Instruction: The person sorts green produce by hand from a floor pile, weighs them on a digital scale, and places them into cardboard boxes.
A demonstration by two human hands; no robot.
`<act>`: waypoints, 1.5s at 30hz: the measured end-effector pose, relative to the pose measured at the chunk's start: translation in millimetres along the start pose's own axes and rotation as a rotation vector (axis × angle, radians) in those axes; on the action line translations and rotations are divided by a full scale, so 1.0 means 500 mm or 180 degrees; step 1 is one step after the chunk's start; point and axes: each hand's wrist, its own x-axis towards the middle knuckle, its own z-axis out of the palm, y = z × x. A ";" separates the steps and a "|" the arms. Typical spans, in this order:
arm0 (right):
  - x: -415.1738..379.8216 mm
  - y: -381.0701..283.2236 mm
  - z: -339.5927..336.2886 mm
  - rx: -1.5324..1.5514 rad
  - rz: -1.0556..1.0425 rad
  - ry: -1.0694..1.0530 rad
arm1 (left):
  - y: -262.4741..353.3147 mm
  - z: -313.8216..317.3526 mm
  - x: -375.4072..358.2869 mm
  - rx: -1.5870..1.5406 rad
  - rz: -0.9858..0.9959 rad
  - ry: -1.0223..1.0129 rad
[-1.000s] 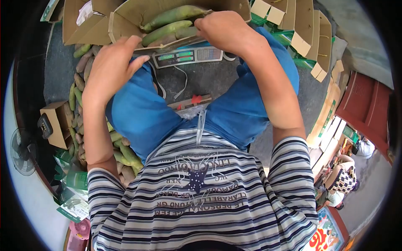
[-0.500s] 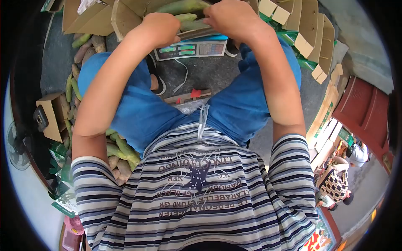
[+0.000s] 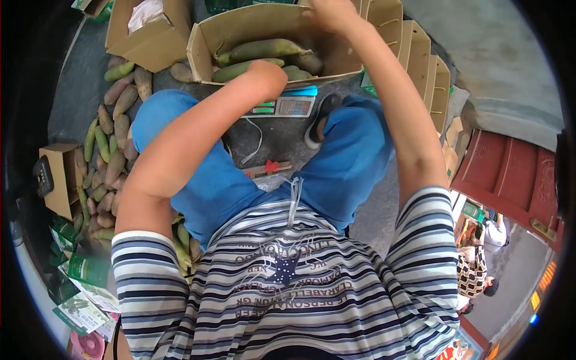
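1. We sit on the floor, box (image 3: pixel 264 27) of pods (image 3: pixel 264 49) on the scale (image 3: pixel 282 107) between our knees, probably for weighing.
2. Left hand (image 3: pixel 268 73) rests fisted on the box's near wall, touching the pods; grip unclear.
3. Right hand (image 3: pixel 327 9) is at the far rim, partly cut off, so we can't tell if it grips.
4. Hands are apart, the pods between them.
5. Loose pile (image 3: pixel 111 132) lies on the floor, left.
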 end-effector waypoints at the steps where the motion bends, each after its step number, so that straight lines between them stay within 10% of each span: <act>1: 0.019 0.000 0.013 -0.0180 -0.0010 -0.0279 | 0.001 -0.005 -0.002 -0.0009 0.0009 -0.0033; 5: 0.071 0.025 0.116 -0.0019 0.0608 -0.1228 | 0.004 -0.001 0.008 0.0036 -0.0031 0.0160; 16: -0.039 0.103 0.192 0.0035 0.0371 -0.0400 | -0.006 -0.054 0.036 0.0065 0.0610 0.0300; 24: -0.569 0.236 0.189 0.0609 0.1767 0.0180 | 0.219 -0.086 0.130 0.1752 0.1880 0.0661; 33: -1.298 -0.043 0.204 0.0989 0.4674 -0.0069 | 0.599 0.035 0.097 0.0581 0.3618 0.1368; 45: -1.716 -0.315 0.264 0.0520 0.7686 -0.0372 | 0.355 -0.157 -0.025 -0.0802 0.1715 0.1432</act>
